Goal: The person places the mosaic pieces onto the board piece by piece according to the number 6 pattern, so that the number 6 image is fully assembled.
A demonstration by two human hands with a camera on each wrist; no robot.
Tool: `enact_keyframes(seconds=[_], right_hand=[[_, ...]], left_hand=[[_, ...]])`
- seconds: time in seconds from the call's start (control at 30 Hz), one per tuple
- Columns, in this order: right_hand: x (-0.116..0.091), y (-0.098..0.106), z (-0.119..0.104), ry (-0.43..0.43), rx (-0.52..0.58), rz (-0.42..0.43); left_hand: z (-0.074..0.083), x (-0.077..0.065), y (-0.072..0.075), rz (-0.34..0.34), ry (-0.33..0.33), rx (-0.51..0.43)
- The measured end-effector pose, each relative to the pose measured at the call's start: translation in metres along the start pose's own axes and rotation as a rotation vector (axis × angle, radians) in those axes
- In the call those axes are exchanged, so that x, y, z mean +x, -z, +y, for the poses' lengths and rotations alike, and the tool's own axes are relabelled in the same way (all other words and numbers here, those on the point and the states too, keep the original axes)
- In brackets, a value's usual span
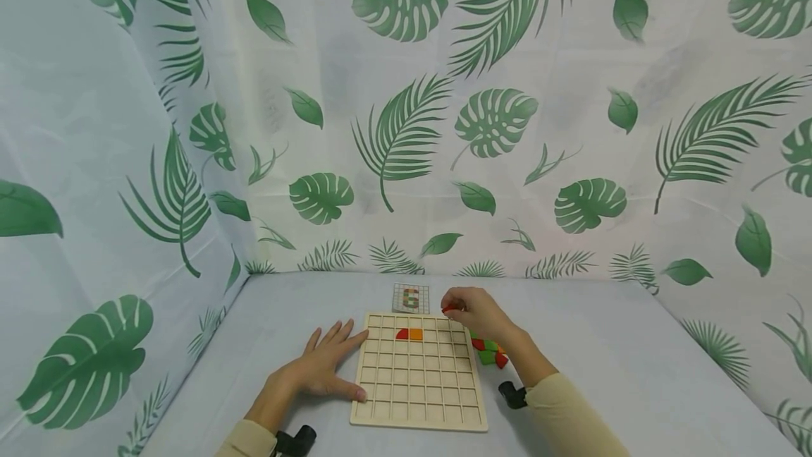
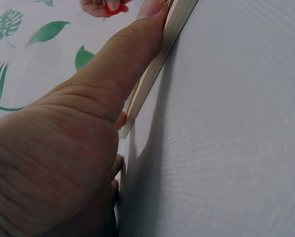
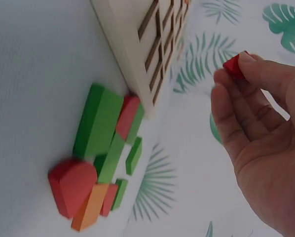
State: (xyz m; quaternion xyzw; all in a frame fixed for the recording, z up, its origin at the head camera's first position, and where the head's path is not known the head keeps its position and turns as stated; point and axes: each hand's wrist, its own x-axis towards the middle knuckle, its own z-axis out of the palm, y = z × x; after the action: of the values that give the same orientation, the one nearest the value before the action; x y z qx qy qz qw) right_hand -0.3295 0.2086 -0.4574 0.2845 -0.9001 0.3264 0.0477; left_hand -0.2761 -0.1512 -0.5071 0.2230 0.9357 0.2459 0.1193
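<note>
A square wooden grid board [image 1: 419,379] lies on the table. In its upper rows sit a red quarter-round block [image 1: 402,334] and, right beside it, an orange square block [image 1: 416,334]. My left hand [image 1: 326,365] rests along the board's left side with fingers spread, the thumb on its edge. Over the board's top right corner, my right hand [image 1: 476,310] pinches a red block [image 3: 235,66] between thumb and fingertips; in the right wrist view it is held up off the table.
Loose green, red and orange blocks [image 1: 488,348] lie beside the board's right edge. A small printed pattern card [image 1: 411,297] lies behind the board. A leaf-print curtain [image 1: 406,125] closes off the back and sides of the table.
</note>
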Motion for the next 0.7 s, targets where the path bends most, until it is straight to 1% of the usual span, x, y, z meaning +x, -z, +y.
enact_keyframes(seconds=[0.1, 0.2, 0.3, 0.47, 0.57, 0.7], right_hand=[[0.002, -0.005, -0.002, 0.007, 0.039, -0.042], [0.004, -0.010, -0.004, -0.004, 0.054, -0.089], [0.007, -0.013, -0.007, -0.022, 0.059, -0.117], [0.012, -0.021, -0.008, -0.020, 0.060, -0.146], [0.014, -0.026, -0.006, -0.005, 0.035, -0.147], [0.015, -0.030, -0.008, -0.022, 0.002, -0.139]], left_hand=[[0.000, 0.000, -0.001, 0.004, -0.004, 0.004], [0.000, 0.000, -0.001, 0.010, -0.008, 0.009], [0.000, 0.000, -0.001, 0.014, -0.008, 0.012], [0.000, 0.000, 0.001, 0.009, -0.015, 0.012], [0.000, 0.000, 0.001, 0.007, -0.018, 0.011], [0.001, -0.001, 0.001, 0.011, -0.016, 0.011]])
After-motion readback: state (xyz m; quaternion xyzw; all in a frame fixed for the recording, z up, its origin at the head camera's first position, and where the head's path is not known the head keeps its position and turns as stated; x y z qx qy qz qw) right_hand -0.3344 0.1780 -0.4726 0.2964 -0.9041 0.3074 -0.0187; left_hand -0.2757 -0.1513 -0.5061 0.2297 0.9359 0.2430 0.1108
